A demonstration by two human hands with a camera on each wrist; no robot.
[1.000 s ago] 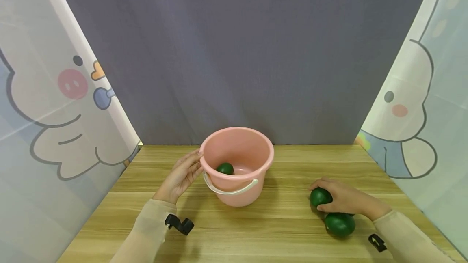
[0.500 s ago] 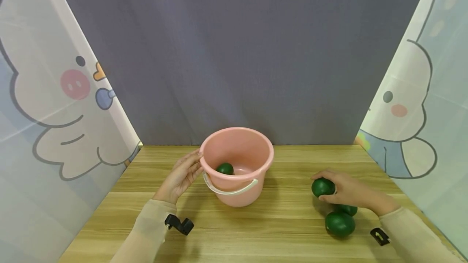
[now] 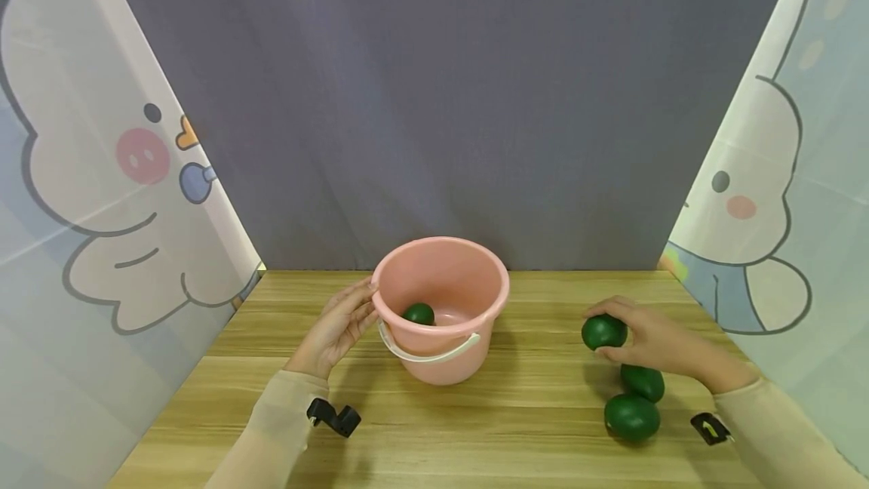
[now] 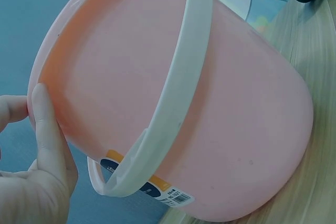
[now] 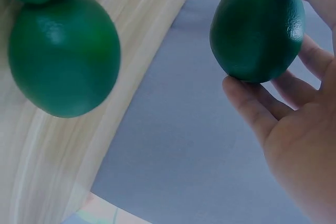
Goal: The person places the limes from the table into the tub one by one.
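Observation:
A pink bucket (image 3: 444, 353) with a white handle (image 3: 434, 357) stands upright on the table. My left hand (image 3: 336, 330) pinches its rim at the left; the left wrist view shows the thumb (image 4: 44, 108) on the outer wall. One glossy dark green, avocado-like fruit (image 3: 418, 314) lies inside the bucket. To the right, my right hand (image 3: 655, 338) holds another green fruit (image 3: 603, 331) between thumb and fingertips, raised off the table. Two more green fruits, a rear one (image 3: 642, 382) and a front one (image 3: 632, 417), lie touching below that hand.
The wooden table (image 3: 516, 436) runs back to a grey curtain (image 3: 448, 112). Cartoon-printed cloths, a left one (image 3: 88, 262) and a right one (image 3: 835, 247), close off the sides. Black wrist mounts sit on the left sleeve (image 3: 278, 413) and the right sleeve (image 3: 774, 429).
My right hand has lifted one green fruit up and slightly back from the two others, which now show fully. My left hand and the bucket have stayed in place.

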